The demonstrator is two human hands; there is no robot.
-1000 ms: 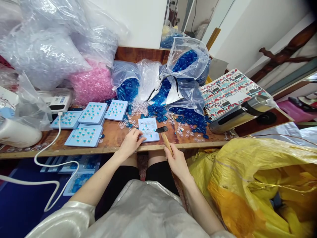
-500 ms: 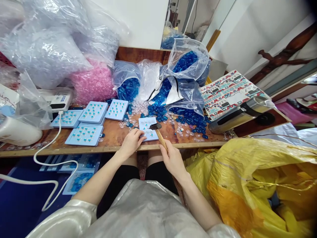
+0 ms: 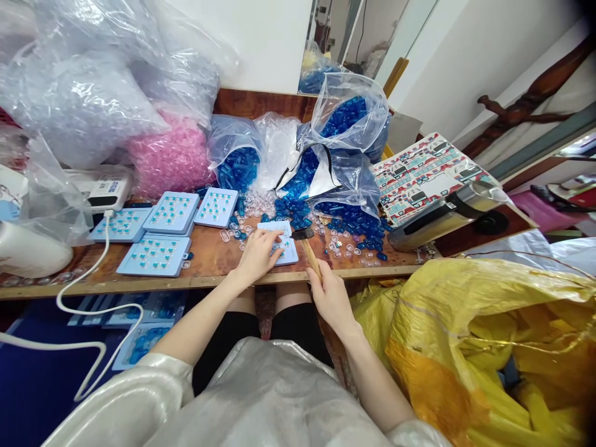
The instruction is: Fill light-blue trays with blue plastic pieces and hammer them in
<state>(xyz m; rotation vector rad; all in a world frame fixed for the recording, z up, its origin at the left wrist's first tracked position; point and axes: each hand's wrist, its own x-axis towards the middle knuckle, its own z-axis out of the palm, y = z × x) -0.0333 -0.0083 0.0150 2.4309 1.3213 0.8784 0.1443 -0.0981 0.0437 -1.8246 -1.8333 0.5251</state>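
Note:
My right hand (image 3: 329, 292) is wrapped round the wooden handle of a small hammer (image 3: 311, 253), whose dark head is just above the right side of a light blue tray (image 3: 289, 253). Over the left part of that tray lies my left hand (image 3: 259, 253), thumb and fingers apart, and it covers some of the small pieces in it. Several similar trays with blue and clear pieces stand to the left, among them a small one (image 3: 216, 207) and a larger one (image 3: 151, 256). Loose blue pieces (image 3: 294, 211) lie behind the tray in front of me.
Open bags of blue pieces (image 3: 238, 162) stand at the back, beside a pink bag (image 3: 170, 155). A metal flask (image 3: 442, 217) lies at the right. A white cable (image 3: 107, 248) hangs over the left edge; a yellow sack (image 3: 419, 323) stands below right.
My left hand has moved forward and right over the tray, with its fingers more spread. The hammer and my right hand have shifted slightly right, away from the tray's middle.

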